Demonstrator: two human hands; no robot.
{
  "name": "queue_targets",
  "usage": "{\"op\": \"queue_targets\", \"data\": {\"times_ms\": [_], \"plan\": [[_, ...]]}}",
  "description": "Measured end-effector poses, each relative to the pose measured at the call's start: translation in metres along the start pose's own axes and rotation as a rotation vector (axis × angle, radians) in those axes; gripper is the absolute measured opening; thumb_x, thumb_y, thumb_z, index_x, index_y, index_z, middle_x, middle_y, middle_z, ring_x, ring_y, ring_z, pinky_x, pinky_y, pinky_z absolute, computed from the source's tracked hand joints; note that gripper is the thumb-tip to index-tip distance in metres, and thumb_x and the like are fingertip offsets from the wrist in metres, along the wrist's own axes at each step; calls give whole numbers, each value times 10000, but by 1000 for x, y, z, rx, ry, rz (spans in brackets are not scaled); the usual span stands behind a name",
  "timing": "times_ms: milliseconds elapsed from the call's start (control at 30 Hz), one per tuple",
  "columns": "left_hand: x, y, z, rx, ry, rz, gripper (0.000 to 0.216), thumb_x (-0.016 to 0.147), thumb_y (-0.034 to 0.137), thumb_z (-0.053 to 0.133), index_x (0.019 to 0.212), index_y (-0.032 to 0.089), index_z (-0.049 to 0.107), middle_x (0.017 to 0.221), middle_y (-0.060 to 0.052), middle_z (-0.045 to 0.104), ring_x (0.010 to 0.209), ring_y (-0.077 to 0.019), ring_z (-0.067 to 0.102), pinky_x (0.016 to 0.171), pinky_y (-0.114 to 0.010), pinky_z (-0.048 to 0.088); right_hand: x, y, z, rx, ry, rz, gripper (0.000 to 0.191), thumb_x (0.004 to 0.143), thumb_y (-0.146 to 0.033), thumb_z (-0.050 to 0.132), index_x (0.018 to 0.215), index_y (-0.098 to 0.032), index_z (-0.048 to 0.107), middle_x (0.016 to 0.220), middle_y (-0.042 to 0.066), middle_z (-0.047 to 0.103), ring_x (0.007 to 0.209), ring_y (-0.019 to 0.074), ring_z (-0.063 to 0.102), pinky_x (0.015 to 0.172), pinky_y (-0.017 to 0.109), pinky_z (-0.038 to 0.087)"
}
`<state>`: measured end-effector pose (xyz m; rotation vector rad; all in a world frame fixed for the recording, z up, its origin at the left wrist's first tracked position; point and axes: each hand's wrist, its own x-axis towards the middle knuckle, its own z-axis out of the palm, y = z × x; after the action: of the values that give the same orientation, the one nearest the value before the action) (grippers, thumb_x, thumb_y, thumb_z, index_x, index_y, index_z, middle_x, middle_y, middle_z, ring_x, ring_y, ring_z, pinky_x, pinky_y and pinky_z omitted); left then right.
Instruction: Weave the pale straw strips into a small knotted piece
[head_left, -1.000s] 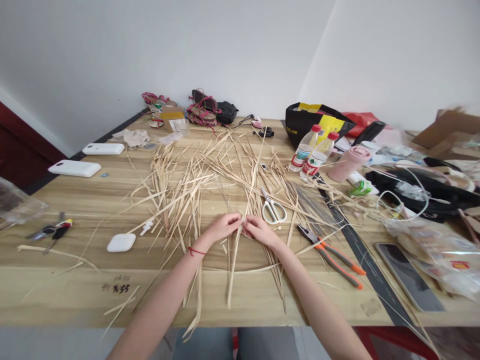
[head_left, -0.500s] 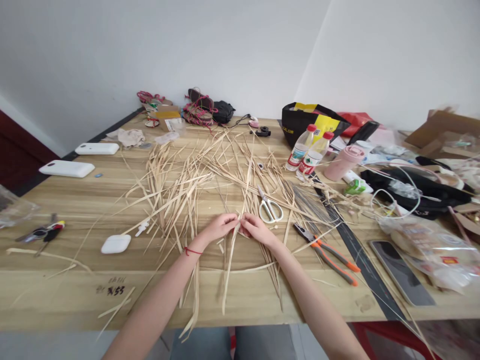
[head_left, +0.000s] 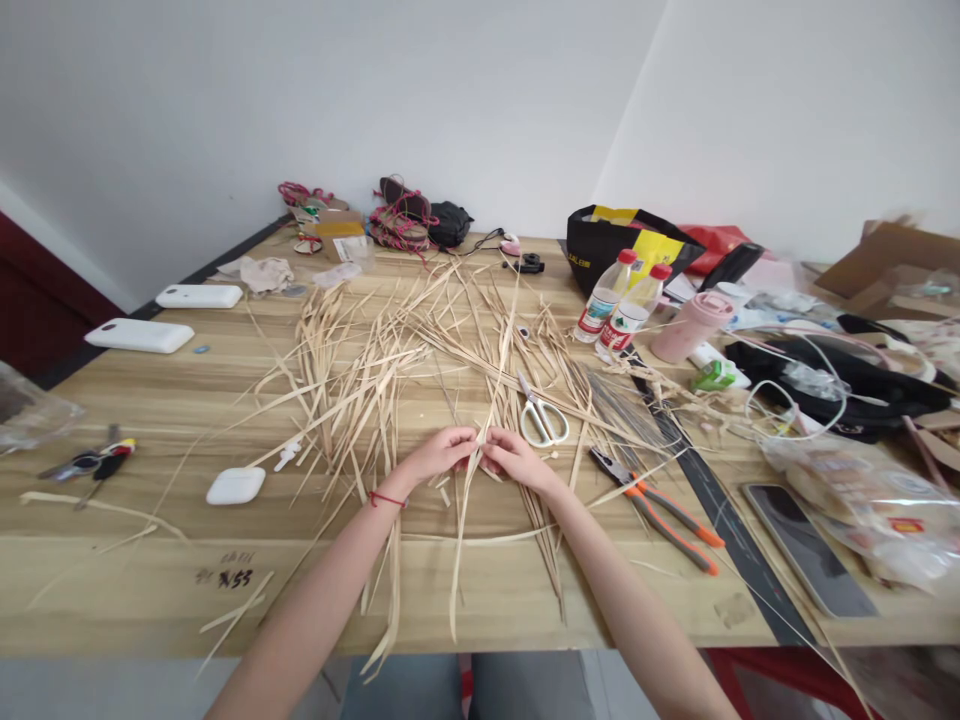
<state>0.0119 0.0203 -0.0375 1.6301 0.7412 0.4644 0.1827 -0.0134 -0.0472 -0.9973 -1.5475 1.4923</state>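
Nearest zone: leave the front length of the pale strip (head_left: 457, 560) clear of both forearms; from where I stand it is narrow, smooth and slightly curved, running toward the near edge of the counter (head_left: 315, 625). Mid-length: the left hand (head_left: 444, 452) and right hand (head_left: 513, 460) meet there, each grip pinched closed on the strip; the exact finger crossing cannot be made out. Recommended: set both pinches close together, with light, even pressure, as thin fibre may split if creased sharply. Beyond: allow clearance from the scissors (head_left: 546, 422), whose handles lie just beside the right hand. Farthest: the strip appears to slant into the straw-coloured loose strips (head_left: 382, 375), tangled and uneven; draw it lengthwise, since sideways pulling could snag
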Motion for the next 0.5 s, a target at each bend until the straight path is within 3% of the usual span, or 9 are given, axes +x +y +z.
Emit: {"op": "queue_targets", "data": {"times_ms": [300,500], "plan": [[-1,2,7,316,170,64,239,797,310,420,614,157,434,519,57,408,506,-83,376,502,-194,308,-1,5,0,-86,56,-20,180,785,-320,511,709,-161,473,568,-42,501,470,69,429,436,183,330],[-1,3,6,379,151,109,260,814,298,390,612,150,461,537,49,398,525,-87,368,502,-194,290,0,5,0,-58,100,27,203,794,-330,485,676,-165,474,552,-31,529,448,75,449,415,183,344]]}}
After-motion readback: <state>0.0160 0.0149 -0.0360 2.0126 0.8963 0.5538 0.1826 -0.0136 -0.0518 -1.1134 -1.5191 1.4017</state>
